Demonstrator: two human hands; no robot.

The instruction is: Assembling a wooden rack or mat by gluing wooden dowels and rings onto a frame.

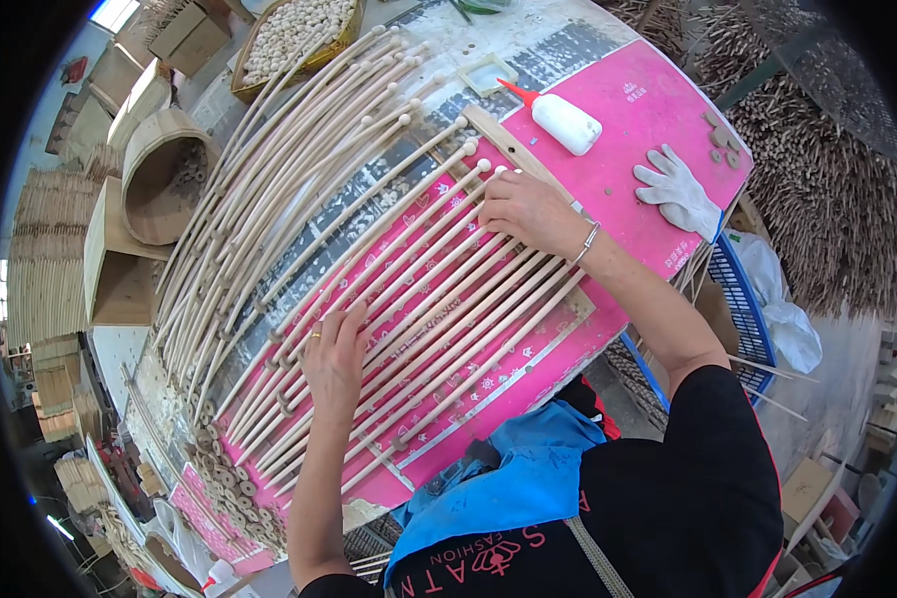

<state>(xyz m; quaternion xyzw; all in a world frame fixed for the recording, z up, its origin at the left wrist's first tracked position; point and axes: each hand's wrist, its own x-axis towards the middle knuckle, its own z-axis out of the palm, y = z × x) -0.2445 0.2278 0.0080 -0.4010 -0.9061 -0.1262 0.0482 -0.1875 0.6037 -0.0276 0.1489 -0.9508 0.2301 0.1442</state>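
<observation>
- Left hand (334,359): laid flat, fingers released, on the wooden sticks (439,309).
- Right hand (528,209): one stick's ball end pinched.
- Many sticks already arranged; glue bottle (563,122) untouched.

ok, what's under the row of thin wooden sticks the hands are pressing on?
The row of thin wooden sticks lies on a pink patterned mat, visible between them. Left hand and right hand rest on top, covering the sticks beneath. What's below the mat is hidden.
</observation>
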